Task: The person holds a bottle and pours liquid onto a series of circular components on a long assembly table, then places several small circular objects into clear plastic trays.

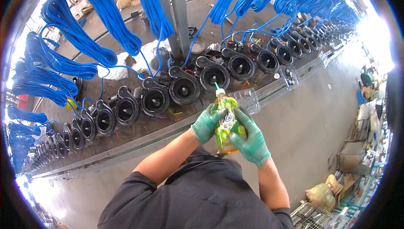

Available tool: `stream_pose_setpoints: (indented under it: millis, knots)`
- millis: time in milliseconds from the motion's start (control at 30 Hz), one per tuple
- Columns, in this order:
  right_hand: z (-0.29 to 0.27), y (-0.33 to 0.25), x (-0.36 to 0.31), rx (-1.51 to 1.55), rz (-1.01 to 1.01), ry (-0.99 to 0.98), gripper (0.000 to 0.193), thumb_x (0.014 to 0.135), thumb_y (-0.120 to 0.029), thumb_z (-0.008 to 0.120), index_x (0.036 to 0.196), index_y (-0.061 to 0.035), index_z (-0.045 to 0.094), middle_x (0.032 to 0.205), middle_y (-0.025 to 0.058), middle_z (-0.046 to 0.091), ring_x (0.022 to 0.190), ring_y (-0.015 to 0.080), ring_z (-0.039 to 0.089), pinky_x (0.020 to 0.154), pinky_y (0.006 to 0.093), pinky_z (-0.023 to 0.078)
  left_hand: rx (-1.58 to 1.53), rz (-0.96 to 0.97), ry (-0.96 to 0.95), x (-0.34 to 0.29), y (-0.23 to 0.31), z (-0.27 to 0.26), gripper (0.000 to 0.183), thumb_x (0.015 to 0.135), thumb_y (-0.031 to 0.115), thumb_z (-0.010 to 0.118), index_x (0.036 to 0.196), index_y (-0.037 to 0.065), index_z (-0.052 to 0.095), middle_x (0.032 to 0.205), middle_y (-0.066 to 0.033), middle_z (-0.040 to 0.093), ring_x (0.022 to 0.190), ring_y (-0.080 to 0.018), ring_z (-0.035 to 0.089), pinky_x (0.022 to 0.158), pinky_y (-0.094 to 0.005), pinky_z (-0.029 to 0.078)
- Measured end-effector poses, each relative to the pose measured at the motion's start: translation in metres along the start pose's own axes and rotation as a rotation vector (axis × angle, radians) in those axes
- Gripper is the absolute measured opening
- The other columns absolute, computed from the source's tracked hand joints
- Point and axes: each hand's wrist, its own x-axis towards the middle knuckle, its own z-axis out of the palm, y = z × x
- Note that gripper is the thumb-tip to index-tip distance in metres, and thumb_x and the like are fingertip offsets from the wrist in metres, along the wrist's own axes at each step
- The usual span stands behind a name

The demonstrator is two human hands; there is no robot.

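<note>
Resting between the green-gloved hands (pixel 206 125) (pixel 253 140), the bottle (pixel 227 125) touches both.

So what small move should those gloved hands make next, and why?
Perhaps gently squeeze the bottle: the left hand and right hand both grip it, and its thin green spout points toward a round black housing's open middle.

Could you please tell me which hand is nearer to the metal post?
Left: the left hand is short of the metal post and to its right; the right hand is farther right, across the bottle.
</note>
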Motion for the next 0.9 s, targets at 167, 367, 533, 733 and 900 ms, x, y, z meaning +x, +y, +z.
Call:
stream_pose_setpoints:
  millis: [167, 367, 533, 733, 900]
  knots:
    - [-0.031, 0.006, 0.014, 0.019, 0.030, -0.081, 0.072, 0.083, -0.003, 0.073, 0.152, -0.0031, 0.050, 0.161, 0.0217, 0.040, 0.146, 0.0336, 0.045, 0.120, 0.0386, 0.038, -0.067, -0.029, 0.028, 0.012, -0.012, 0.013, 0.049, 0.099, 0.029, 0.074, 0.140, 0.009, 0.055, 0.126, -0.0048, 0.068, 0.112, -0.0190, 0.068, 0.099, -0.0383, 0.058]
    - [-0.061, 0.011, 0.014, 0.030, -0.073, -0.119, 0.071, 0.088, -0.008, 0.076, 0.154, -0.0033, 0.048, 0.159, 0.0197, 0.043, 0.148, 0.0302, 0.041, 0.121, 0.0383, 0.033, -0.072, 0.023, 0.024, 0.025, -0.024, 0.034, 0.049, 0.099, 0.027, 0.073, 0.141, 0.012, 0.054, 0.128, -0.0068, 0.067, 0.116, -0.0225, 0.068, 0.099, -0.0404, 0.060]
    - [-0.095, 0.021, 0.006, -0.009, -0.211, -0.070, 0.071, 0.088, -0.006, 0.075, 0.154, -0.0031, 0.048, 0.161, 0.0196, 0.042, 0.149, 0.0300, 0.040, 0.122, 0.0385, 0.032, 0.017, 0.010, 0.012, 0.044, -0.028, 0.067, 0.060, 0.096, 0.031, 0.077, 0.146, 0.012, 0.050, 0.132, -0.0058, 0.065, 0.117, -0.0211, 0.067, 0.101, -0.0398, 0.058]
    - [-0.136, 0.044, 0.020, -0.011, -0.102, -0.028, 0.074, 0.085, -0.008, 0.074, 0.153, -0.0013, 0.048, 0.166, 0.0232, 0.032, 0.153, 0.0363, 0.034, 0.124, 0.0400, 0.032, -0.033, -0.061, 0.009, 0.093, -0.047, 0.083, 0.060, 0.095, 0.034, 0.078, 0.144, 0.012, 0.053, 0.130, -0.0048, 0.066, 0.115, -0.0201, 0.068, 0.100, -0.0381, 0.058]
    - [-0.152, 0.034, 0.040, -0.059, -0.067, -0.079, 0.073, 0.086, -0.008, 0.073, 0.154, -0.0020, 0.047, 0.165, 0.0222, 0.035, 0.153, 0.0332, 0.035, 0.124, 0.0394, 0.032, -0.040, -0.040, 0.009, 0.109, -0.046, 0.082, 0.059, 0.097, 0.032, 0.076, 0.145, 0.010, 0.050, 0.133, -0.0067, 0.065, 0.116, -0.0221, 0.068, 0.102, -0.0398, 0.057]
